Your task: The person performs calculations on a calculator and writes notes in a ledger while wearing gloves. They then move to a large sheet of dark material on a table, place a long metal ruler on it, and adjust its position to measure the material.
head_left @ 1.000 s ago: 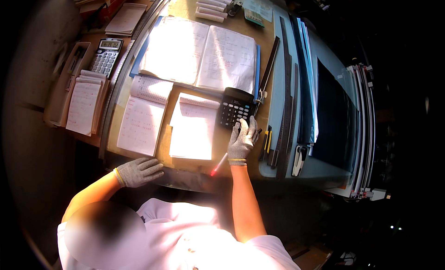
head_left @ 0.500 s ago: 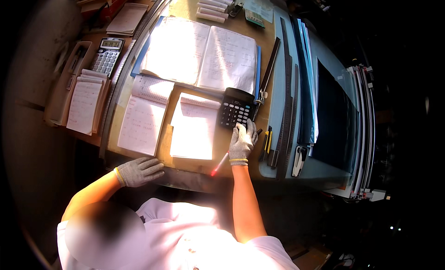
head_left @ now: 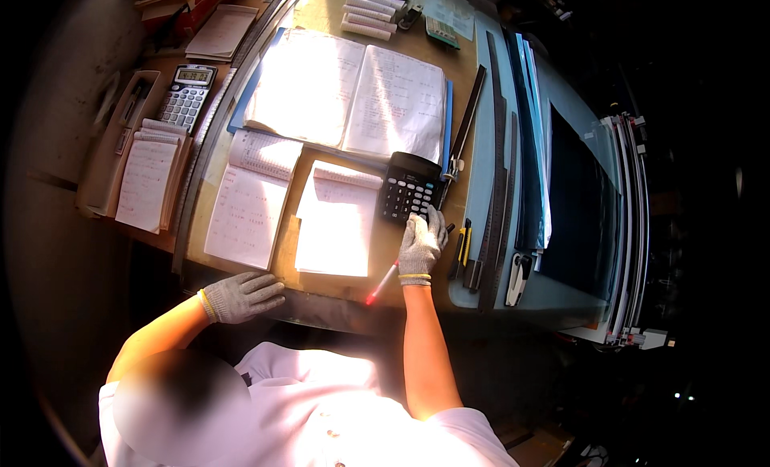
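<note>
My left hand (head_left: 244, 297), in a grey knit glove with a yellow cuff, lies flat on the table's front edge with its fingers stretched out, holding nothing. My gloved right hand (head_left: 423, 244) reaches over the lower keys of a black desk calculator (head_left: 408, 188). Its fingers are extended, with their tips at the keys. Just below that hand a white pen with a red tip (head_left: 383, 282) lies on the table. Left of the calculator is a bright notepad (head_left: 333, 226) with its top page folded over. A second handwritten notepad (head_left: 246, 214) lies farther left, above my left hand.
Behind the pads an open ledger (head_left: 393, 98) rests in a blue folder. To the right lie a yellow cutter knife (head_left: 464, 244), long dark rulers (head_left: 499, 162), a stapler (head_left: 518, 279) and blue sheets (head_left: 529, 138). A grey calculator (head_left: 184, 102) sits on the left side surface.
</note>
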Demonstrator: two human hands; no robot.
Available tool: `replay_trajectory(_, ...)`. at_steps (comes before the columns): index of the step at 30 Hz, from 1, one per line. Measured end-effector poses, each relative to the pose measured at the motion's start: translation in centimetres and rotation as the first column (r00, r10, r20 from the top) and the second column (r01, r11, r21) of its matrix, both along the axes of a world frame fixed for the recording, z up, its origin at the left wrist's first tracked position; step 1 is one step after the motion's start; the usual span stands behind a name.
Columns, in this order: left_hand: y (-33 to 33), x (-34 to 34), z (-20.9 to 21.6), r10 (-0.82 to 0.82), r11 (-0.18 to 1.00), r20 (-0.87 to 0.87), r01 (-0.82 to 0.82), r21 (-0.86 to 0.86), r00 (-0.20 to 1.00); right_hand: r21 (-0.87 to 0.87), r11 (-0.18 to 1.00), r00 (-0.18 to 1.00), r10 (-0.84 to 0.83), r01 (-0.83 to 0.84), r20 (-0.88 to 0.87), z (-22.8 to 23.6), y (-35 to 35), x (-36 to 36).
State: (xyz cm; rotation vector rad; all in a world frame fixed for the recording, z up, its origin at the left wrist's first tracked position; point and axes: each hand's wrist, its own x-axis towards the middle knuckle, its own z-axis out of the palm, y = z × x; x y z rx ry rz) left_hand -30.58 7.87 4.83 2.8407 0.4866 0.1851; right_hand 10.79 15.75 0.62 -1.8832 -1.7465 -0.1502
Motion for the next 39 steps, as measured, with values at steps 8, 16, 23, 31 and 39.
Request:
replay_trajectory(8,-0.3,-0.4,-1.2,-0.002,1.000,-0.039,0.003,0.018,0.999,-0.017,1.000,0.993,0.022,-0.024,-0.113,0.7,3.1,1.2)
replay_trajectory(16,-0.4,-0.4,-1.4,0.003,1.000,-0.029,-0.003,0.031,1.000,-0.048,0.996,0.991,0.069,-0.075,-0.118,0.5,4.7,2.0)
replay_trajectory(23,-0.3,-0.4,-1.3,0.003,0.999,-0.024,-0.002,0.041,1.000,-0.133,0.988,0.995,0.077,-0.084,-0.057,0.4,4.7,2.0)
replay_trajectory(31,-0.3,-0.3,-0.9,0.005,1.000,-0.012,-0.005,0.028,1.000,-0.003,0.970,0.970,0.243,-0.243,0.007,3.0,0.9,-3.5)
replay_trajectory(39,0.1,0.1,0.0,0.009,1.000,0.012,-0.009,0.021,1.000,-0.073,0.988,0.991,0.133,-0.135,-0.031,1.6,0.3,-2.2)
